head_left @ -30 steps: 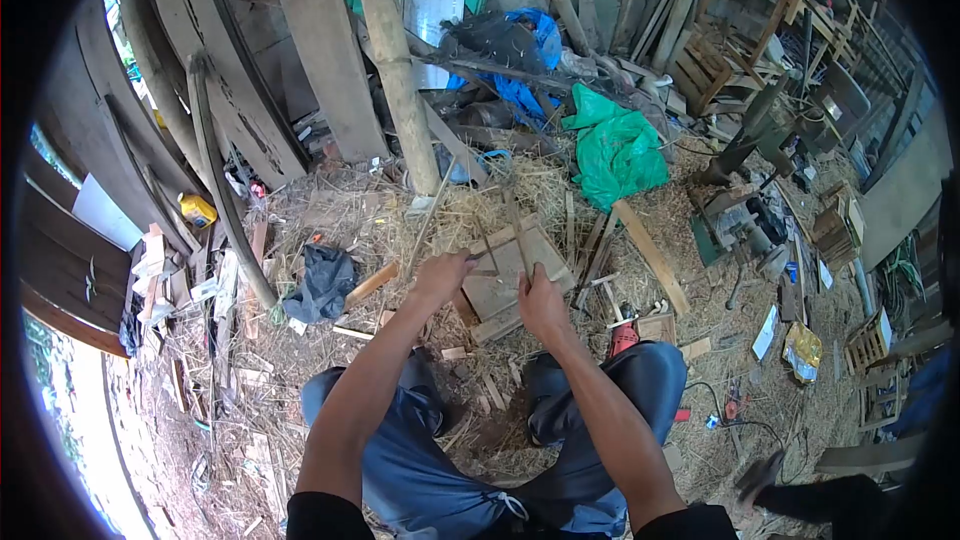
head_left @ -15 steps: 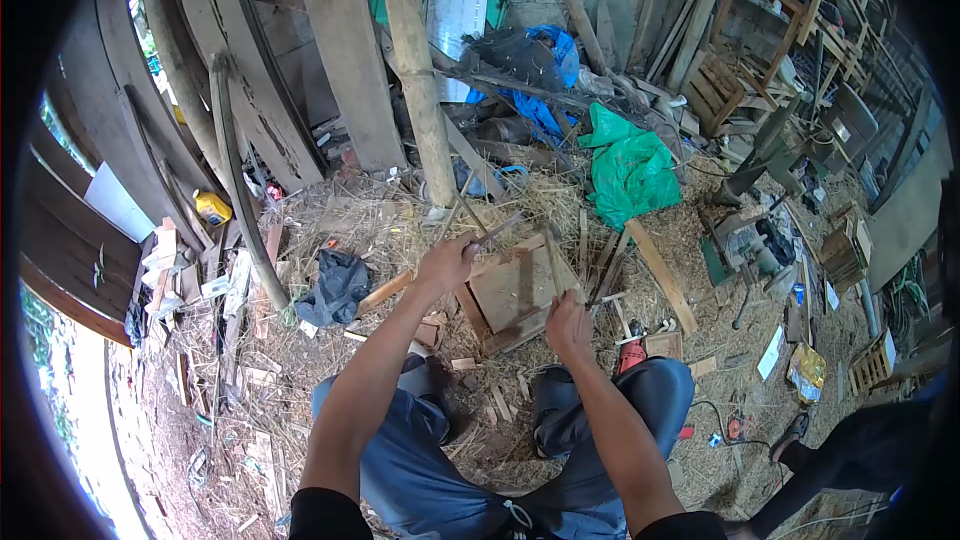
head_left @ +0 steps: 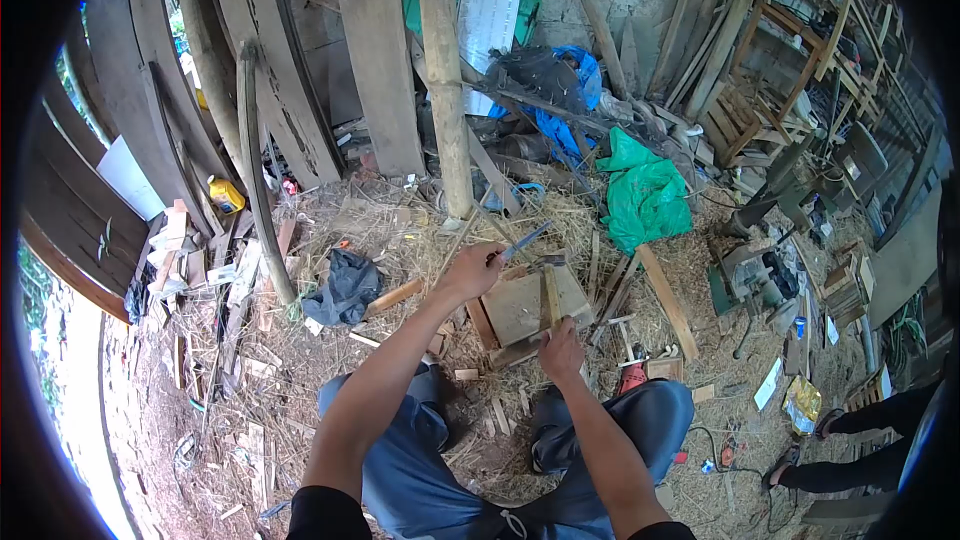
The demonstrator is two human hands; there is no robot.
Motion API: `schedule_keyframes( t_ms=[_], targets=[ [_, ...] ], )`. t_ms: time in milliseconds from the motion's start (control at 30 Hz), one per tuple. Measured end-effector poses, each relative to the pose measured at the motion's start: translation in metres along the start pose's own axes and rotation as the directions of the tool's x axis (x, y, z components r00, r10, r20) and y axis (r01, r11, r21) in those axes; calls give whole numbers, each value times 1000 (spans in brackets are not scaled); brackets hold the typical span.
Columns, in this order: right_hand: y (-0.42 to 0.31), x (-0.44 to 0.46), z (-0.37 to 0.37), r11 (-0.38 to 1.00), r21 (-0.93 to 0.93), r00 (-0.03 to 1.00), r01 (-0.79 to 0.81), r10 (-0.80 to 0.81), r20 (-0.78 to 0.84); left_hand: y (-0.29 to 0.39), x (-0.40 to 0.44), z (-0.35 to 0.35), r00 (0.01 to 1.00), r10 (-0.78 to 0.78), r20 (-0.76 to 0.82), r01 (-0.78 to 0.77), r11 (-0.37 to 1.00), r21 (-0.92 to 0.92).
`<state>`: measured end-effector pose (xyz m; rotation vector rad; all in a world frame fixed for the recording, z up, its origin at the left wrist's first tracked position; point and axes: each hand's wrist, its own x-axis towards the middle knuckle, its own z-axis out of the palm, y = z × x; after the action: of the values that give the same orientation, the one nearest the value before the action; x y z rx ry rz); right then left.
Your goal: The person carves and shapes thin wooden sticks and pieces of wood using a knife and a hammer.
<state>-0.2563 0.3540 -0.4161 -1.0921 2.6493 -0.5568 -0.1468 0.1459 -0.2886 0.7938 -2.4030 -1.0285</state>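
My left hand (head_left: 477,272) is closed round the dark handle of a thin blade-like tool (head_left: 526,240), whose bluish-grey length points up and to the right. Lower and to the right, my right hand (head_left: 561,348) grips the wooden handle of a hammer (head_left: 552,290), its small metal head at the upper end. Beneath both tools a flat wooden board (head_left: 525,310) rests on a low wooden block or box between my feet. Neither tool clearly touches the other.
A green plastic bag (head_left: 645,195) lies beyond the board. A black bag (head_left: 345,287) is on the left, a red power tool (head_left: 632,372) by my right knee. An upright pole (head_left: 447,90) stands ahead. Another person's legs (head_left: 860,475) are at the lower right.
The view has shifted, so the scene sits lower and further right. The blade in my left hand now shows its flat side. The other person's legs have come further into view.
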Motion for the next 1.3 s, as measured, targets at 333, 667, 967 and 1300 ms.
schedule_keyframes(
  t_ms=[333,667,967,1300],
  targets=[
    [-75,30,-90,880,425,962,211,-111,-248,35,3,-12,945,-302,130,328,846,-420],
    [-113,42,-152,781,613,959,121,-251,131,73,-6,3,939,-299,168,313,543,-780],
    [-95,43,-136,866,396,908,304,-390,154,79,-10,-9,818,423,-389,-417,903,104],
    [-87,22,-109,830,14,824,557,-555,115,75,-14,-2,983,-11,-182,13,1000,9]
  ],
)
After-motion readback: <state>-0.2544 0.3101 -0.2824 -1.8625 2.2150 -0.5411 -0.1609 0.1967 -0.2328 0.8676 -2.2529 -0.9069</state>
